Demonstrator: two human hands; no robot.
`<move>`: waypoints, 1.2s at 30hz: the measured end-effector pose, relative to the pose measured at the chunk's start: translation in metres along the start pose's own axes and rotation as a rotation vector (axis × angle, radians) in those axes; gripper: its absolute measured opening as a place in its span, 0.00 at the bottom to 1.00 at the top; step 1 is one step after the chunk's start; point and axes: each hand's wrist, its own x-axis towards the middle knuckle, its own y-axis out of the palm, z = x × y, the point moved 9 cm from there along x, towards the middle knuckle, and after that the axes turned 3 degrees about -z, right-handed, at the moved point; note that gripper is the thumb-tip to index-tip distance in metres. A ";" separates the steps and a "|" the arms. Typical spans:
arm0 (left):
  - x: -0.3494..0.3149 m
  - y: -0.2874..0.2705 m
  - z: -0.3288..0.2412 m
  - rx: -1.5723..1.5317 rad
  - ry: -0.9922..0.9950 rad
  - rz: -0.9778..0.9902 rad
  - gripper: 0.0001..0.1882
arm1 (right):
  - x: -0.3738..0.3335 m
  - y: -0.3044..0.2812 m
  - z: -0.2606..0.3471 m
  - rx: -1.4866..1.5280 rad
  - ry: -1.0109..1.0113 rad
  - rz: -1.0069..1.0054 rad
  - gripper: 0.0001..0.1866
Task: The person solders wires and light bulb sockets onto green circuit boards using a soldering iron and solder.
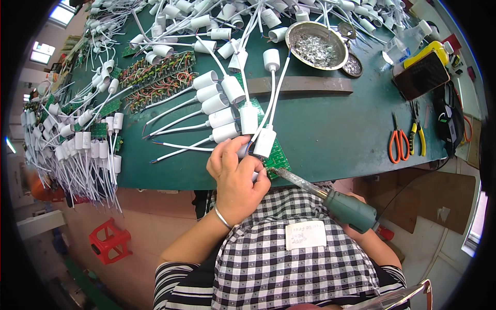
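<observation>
My left hand (235, 175) is closed, its fingertips pinched at the near end of a green circuit board (278, 155). Between the fingers shows part of a white cylindrical lamp socket (242, 151); the rest of it is hidden. My right hand (356, 233) is wrapped round the green handle of a soldering iron (351, 211), which covers most of that hand. The iron's metal tip meets the board's near edge beside my left fingertips. Two white sockets with cables, one upright (249, 120) and one tilted (265, 143), stand on the board.
Several cabled sockets (214, 103) lie in a row left of the board. A metal bowl of silvery scraps (316, 45) sits behind a dark bar (310, 85). At right are orange-handled scissors (398, 144), yellow-handled pliers (417, 135) and a phone (421, 77). Socket piles (90, 150) crowd the left.
</observation>
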 end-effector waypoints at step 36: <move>-0.002 -0.002 0.004 -0.091 0.035 -0.009 0.07 | -0.003 -0.012 -0.004 -0.007 0.017 -0.011 0.09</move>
